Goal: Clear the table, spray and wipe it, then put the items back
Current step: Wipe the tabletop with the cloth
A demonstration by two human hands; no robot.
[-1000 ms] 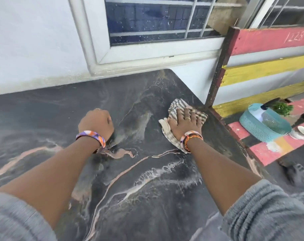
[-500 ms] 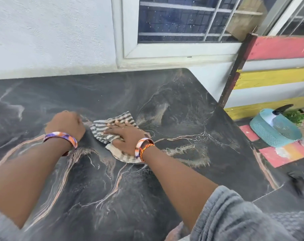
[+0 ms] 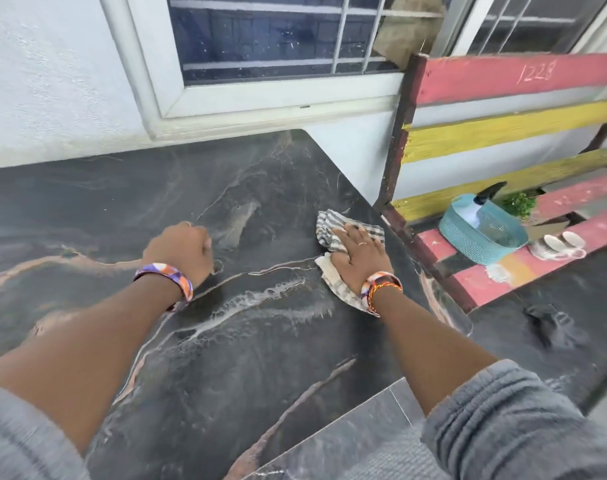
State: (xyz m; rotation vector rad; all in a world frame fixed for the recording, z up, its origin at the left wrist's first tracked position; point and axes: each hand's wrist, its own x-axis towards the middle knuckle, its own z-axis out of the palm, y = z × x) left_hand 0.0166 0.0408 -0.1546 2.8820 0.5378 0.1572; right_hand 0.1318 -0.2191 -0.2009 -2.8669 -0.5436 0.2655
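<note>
Here, mid-wipe: right hand [image 3: 359,259] lay flat, pressing the cloth [image 3: 333,251] at the table's [image 3: 226,341] right edge, centre-right of frame; its long axis ran from upper left to lower right. Left hand [image 3: 177,252] was clenched, empty, bracing. Risk: an outward stroke could push the cloth overboard.

I have one view to work from — a wide-angle camera worn on the person's head, looking forward and down over both forearms. It sits close above the dark marbled worktop [image 3: 246,341], which fills most of the picture and bends at the edges from the lens. It faces a white wall with a barred window [image 3: 281,36] across the top, and the right edge catches a painted slatted bench [image 3: 510,77].
</note>
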